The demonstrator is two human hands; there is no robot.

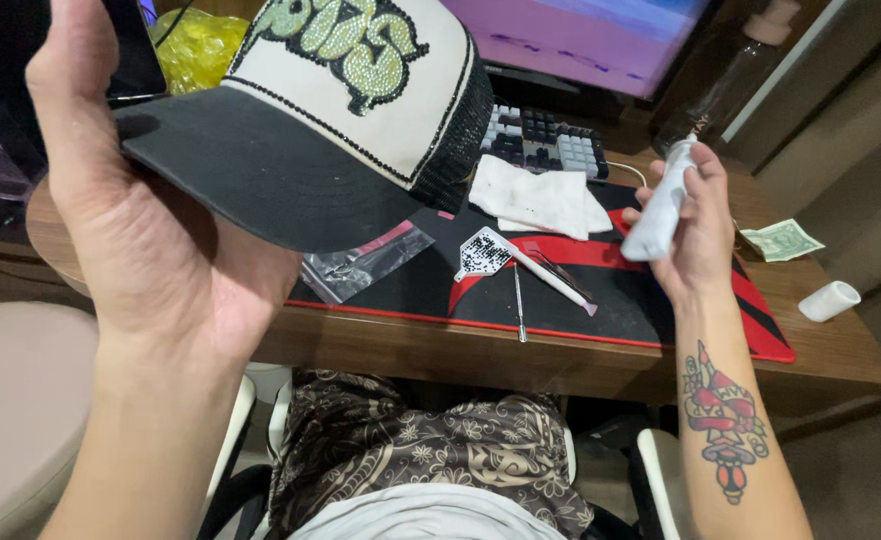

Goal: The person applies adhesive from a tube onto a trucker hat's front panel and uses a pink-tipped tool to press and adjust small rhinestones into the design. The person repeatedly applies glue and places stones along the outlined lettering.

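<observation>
My left hand [131, 220] holds a cap [331, 110] up by its black brim; the cap has a cream front panel with a green rhinestone emblem outlined in black and a black mesh back. My right hand [696, 225] is raised over the right side of the desk mat and grips a white tube-shaped bottle [659, 205], tip pointing up. Below the two hands, on the black and red desk mat [611, 300], lie a small tray of dark stones [483, 253], a pink-tipped white pen tool [553, 277] and a thin metal tool [520, 305].
A white cloth [541, 197] and a keyboard [546, 138] sit behind the mat, under a monitor [581, 35]. A clear plastic bag [366, 262] lies at the mat's left. A banknote [783, 240] and a white cap piece [829, 300] rest on the wooden desk at right.
</observation>
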